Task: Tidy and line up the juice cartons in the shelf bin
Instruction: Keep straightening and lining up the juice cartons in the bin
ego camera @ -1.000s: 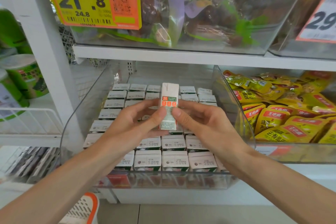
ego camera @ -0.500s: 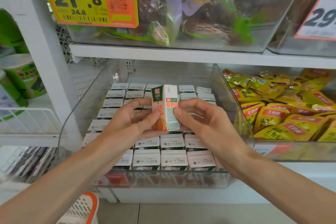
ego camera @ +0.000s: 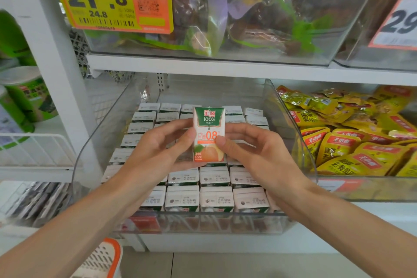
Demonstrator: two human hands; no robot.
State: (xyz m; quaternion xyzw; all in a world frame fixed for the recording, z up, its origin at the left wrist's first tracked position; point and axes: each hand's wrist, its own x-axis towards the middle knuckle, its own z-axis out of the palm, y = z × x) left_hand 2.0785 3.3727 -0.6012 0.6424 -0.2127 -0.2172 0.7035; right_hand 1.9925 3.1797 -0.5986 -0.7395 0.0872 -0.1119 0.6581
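**One carton up for a look**

At frame centre, the left hand (ego camera: pixel 158 149) and right hand (ego camera: pixel 252 153) pinch a juice carton (ego camera: pixel 208 134) upright, label facing out, above the clear bin (ego camera: pixel 291 133) of packed rows, likely checking its orientation before slotting it in.

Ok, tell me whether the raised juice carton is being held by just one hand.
No: the left hand and right hand both pinch the juice carton between them.

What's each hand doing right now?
Left hand: pinching the upright juice carton.
Right hand: pinching the same carton's other side.
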